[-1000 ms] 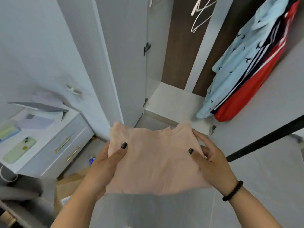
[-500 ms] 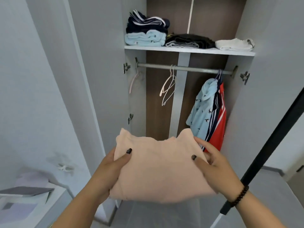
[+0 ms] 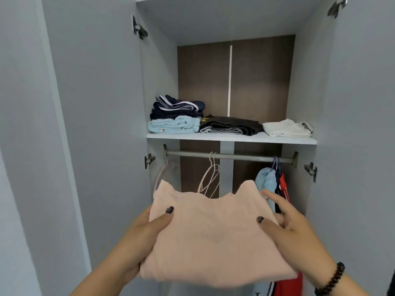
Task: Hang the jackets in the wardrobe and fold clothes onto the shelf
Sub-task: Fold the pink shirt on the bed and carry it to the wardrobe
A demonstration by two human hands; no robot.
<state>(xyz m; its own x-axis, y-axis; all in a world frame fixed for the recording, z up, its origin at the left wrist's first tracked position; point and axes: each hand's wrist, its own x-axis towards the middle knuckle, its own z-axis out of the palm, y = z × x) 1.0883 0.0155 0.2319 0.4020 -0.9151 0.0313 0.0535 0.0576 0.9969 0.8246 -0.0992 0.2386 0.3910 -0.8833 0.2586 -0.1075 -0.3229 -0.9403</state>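
A folded peach top (image 3: 213, 238) lies flat between both hands in front of the open wardrobe. My left hand (image 3: 147, 233) holds its left edge, thumb on top and fingers underneath. My right hand (image 3: 292, 229) holds its right edge the same way, index finger stretched along the side. Above it, the white shelf (image 3: 230, 138) carries a navy and light-blue pile (image 3: 176, 118), a black pile (image 3: 230, 126) and a white folded piece (image 3: 287, 128). Below the shelf runs the rail (image 3: 230, 157), with hung jackets (image 3: 271, 180) at its right end.
Empty pale hangers (image 3: 211, 176) hang from the middle of the rail and another hanger (image 3: 164, 171) at its left end. The grey wardrobe doors stand open on both sides, left door (image 3: 96, 124) and right door (image 3: 359, 124).
The view has tilted up from the wardrobe floor to the shelf. Both hands have kept the same hold on the folded peach top and raised it toward the wardrobe.
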